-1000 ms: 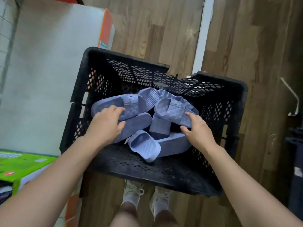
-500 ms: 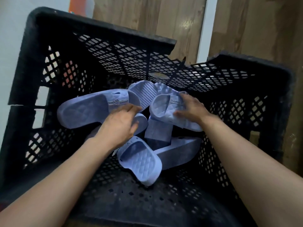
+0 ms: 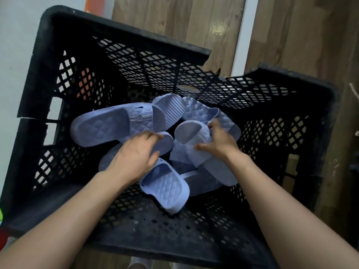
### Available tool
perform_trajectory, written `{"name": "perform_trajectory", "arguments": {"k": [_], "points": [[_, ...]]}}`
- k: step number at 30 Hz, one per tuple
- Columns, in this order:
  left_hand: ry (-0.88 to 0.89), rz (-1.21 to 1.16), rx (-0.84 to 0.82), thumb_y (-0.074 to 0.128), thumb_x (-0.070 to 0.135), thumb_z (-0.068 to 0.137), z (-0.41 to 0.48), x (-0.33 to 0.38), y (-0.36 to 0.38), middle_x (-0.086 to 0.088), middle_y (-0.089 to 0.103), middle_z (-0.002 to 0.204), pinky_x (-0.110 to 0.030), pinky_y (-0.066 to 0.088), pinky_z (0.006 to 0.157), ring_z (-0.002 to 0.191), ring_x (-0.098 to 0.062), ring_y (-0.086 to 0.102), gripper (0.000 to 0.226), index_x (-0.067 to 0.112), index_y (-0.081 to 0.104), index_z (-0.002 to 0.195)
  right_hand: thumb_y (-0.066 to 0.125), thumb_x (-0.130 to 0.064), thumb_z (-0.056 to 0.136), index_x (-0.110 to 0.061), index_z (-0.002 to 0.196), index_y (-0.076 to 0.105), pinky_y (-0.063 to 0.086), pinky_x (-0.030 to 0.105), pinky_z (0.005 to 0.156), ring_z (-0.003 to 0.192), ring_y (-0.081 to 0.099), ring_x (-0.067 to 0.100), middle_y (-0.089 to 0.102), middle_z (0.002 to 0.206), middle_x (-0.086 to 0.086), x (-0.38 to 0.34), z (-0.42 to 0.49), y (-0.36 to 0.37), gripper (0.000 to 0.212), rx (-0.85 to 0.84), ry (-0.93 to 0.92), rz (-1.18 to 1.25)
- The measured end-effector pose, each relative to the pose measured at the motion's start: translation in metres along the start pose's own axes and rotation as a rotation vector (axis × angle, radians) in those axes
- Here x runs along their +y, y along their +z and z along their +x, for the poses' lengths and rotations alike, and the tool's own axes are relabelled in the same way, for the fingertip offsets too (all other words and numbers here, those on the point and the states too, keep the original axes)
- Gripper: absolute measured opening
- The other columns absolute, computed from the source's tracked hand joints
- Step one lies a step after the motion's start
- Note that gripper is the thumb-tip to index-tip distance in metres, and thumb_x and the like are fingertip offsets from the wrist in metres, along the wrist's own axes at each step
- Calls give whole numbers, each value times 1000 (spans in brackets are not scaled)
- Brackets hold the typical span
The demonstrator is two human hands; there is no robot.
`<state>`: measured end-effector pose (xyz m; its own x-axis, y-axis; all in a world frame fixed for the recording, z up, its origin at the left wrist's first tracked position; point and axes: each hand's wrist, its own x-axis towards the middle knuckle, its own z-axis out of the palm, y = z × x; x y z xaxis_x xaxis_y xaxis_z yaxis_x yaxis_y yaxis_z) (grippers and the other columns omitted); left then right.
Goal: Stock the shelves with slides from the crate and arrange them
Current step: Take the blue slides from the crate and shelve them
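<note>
Left hand point(image 3: 136, 152) curled round middle slide point(image 3: 165, 141), right hand point(image 3: 220, 144) gripping right slide point(image 3: 189, 131), arms inside crate point(image 3: 116, 29)

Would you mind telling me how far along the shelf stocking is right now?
Barely started. Done: nothing visible; no shelf is in view. In hand: the right hand grips one slide's strap; the left hand rests on another slide. Left: the whole pile of slides sits in the crate.

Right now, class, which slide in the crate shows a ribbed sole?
The slide at the back of the pile, near the far wall of the crate. It alone shows straight ridges; the other slides show quilted diamonds or smooth sides.
</note>
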<state>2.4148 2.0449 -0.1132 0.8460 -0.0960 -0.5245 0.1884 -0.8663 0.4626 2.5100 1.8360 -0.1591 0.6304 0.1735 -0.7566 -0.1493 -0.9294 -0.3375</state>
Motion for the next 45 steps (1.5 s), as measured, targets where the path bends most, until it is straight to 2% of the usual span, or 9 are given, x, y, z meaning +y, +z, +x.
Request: {"name": "perform_trajectory", "arguments": {"k": [3, 7, 11, 15, 26, 29, 38, 42, 45], "points": [[2, 5, -21, 28, 39, 76, -6, 4, -3, -13, 63, 106, -43, 50, 79, 94, -34, 60, 61, 5, 60, 115, 69, -29, 80, -17, 140, 26, 43, 30, 82, 112, 53, 28, 53, 127, 8, 2, -22, 0, 75, 21, 0, 24], [-24, -20, -44, 23, 46, 76, -12, 14, -6, -9, 56, 118, -45, 44, 89, 107, -31, 54, 66, 10, 53, 124, 64, -27, 81, -8, 122, 43, 43, 33, 73, 98, 58, 34, 62, 109, 15, 15, -57, -18, 50, 258, 101, 135], [-150, -210, -83, 48, 27, 93, -10, 30, 1, -1, 52, 132, -33, 40, 95, 121, -22, 48, 38, 18, 47, 130, 66, -29, 80, -12, 115, 46, 46, 37, 75, 95, 58, 30, 61, 105, 9, 31, -98, -39, 44, 426, 172, 248], [-175, -287, -237, 53, 25, 92, 1, 42, 25, -1, 53, 134, -29, 39, 94, 119, -17, 50, 42, 18, 46, 133, 67, -31, 82, -20, 106, 40, 39, 29, 64, 86, 55, 20, 56, 98, -1, 36, -127, -46, 38, 497, 167, 372], [-150, 24, -601, 61, 31, 84, 49, 60, 93, -9, 61, 104, -32, 44, 73, 92, -26, 57, 37, 11, 57, 115, 69, -31, 80, -23, 110, 39, 35, 14, 55, 74, 49, -7, 48, 86, -22, 54, -143, -38, 43, 470, 221, 535], [-135, 179, -659, 63, 24, 84, 59, 67, 98, -9, 60, 113, -32, 43, 73, 102, -26, 57, 34, 11, 57, 115, 70, -31, 80, -20, 114, 42, 37, 15, 56, 76, 49, -7, 49, 87, -22, 56, -143, -37, 45, 479, 230, 562], [-86, 22, -435, 53, 11, 85, 33, 69, 80, -12, 59, 110, -33, 39, 74, 102, -31, 55, 22, 12, 54, 107, 71, -34, 77, -26, 105, 42, 41, 19, 58, 74, 52, -5, 51, 84, -23, 41, -177, -62, 41, 575, 187, 468], [-54, -188, -281, 56, 18, 82, 14, 85, 58, -6, 54, 88, -33, 35, 65, 87, -31, 55, 14, 17, 43, 87, 72, -32, 77, -21, 106, 46, 44, 29, 64, 77, 57, 12, 56, 86, -14, 36, -191, -67, 41, 582, 223, 473], [-55, -264, -173, 54, 18, 81, -2, 97, 47, -2, 45, 79, -33, 31, 59, 74, -28, 47, 19, 20, 36, 81, 72, -28, 78, -18, 108, 48, 40, 21, 57, 77, 56, 9, 58, 91, -8, 32, -198, -73, 40, 594, 252, 551]]}}
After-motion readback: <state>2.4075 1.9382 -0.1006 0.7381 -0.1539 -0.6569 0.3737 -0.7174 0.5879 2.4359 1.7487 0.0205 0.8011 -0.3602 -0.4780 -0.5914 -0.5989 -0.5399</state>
